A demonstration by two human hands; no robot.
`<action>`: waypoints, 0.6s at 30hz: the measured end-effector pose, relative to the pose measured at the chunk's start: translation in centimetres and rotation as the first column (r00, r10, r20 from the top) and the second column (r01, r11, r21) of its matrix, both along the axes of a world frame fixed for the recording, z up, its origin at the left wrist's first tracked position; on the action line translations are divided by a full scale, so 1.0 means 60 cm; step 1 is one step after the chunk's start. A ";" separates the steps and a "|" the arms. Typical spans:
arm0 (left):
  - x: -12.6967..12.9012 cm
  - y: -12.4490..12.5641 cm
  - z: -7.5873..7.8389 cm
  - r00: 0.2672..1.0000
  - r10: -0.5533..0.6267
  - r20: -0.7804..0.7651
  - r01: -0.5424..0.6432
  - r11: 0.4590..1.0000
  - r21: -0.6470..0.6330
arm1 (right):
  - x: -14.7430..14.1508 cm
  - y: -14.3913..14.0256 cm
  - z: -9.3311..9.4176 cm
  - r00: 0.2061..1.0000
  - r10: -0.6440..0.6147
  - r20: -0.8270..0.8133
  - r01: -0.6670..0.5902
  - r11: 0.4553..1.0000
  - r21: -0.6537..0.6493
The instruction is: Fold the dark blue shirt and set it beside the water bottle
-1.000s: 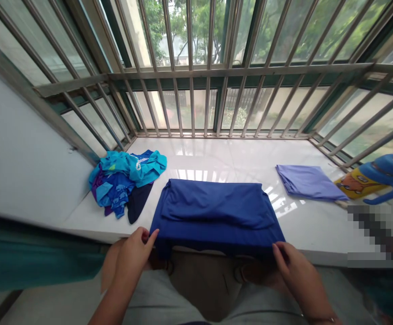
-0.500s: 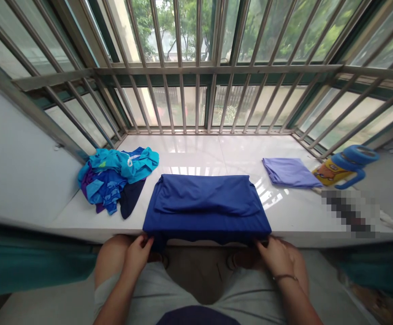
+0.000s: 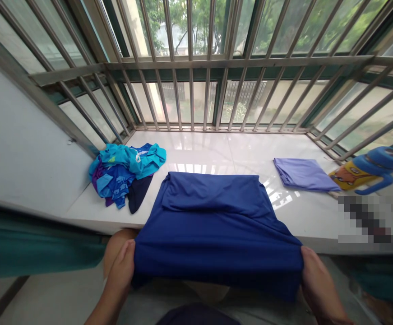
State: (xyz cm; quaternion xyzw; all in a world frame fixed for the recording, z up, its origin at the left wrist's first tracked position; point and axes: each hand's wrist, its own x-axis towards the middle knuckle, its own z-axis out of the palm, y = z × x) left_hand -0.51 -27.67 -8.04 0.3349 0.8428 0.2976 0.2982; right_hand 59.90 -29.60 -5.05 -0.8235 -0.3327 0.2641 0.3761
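A dark blue garment (image 3: pixel 213 221) lies partly folded on the white window ledge (image 3: pixel 216 153), its near end lifted off the edge toward me. My left hand (image 3: pixel 122 271) grips its near left corner. My right hand (image 3: pixel 318 284) grips its near right corner. The cloth is stretched between both hands above my lap. The far part of the garment still rests on the ledge.
A heap of turquoise and blue clothes (image 3: pixel 127 176) sits on the ledge's left. A folded lilac cloth (image 3: pixel 302 174) lies at the right, beside a blue and yellow bottle (image 3: pixel 368 171). Metal window bars (image 3: pixel 196 67) close off the back and sides.
Both hands took hold of the garment's hanging near edge and lifted it up and toward me; the cloth now spreads wider between them.
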 end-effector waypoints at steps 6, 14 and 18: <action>0.048 -0.056 0.032 0.868 -0.177 0.464 0.236 0.969 -0.073 | -0.013 -0.011 0.052 0.919 0.077 -0.388 -0.130 0.985 -0.112; 0.042 -0.118 0.061 0.683 -0.278 0.676 0.444 0.892 -0.082 | 0.015 -0.068 0.037 0.829 0.286 -0.481 -0.488 0.789 -0.372; 0.034 -0.117 0.066 0.702 -0.222 0.677 0.354 0.933 -0.062 | 0.017 -0.092 0.069 0.934 0.266 -0.238 -0.333 0.892 -0.307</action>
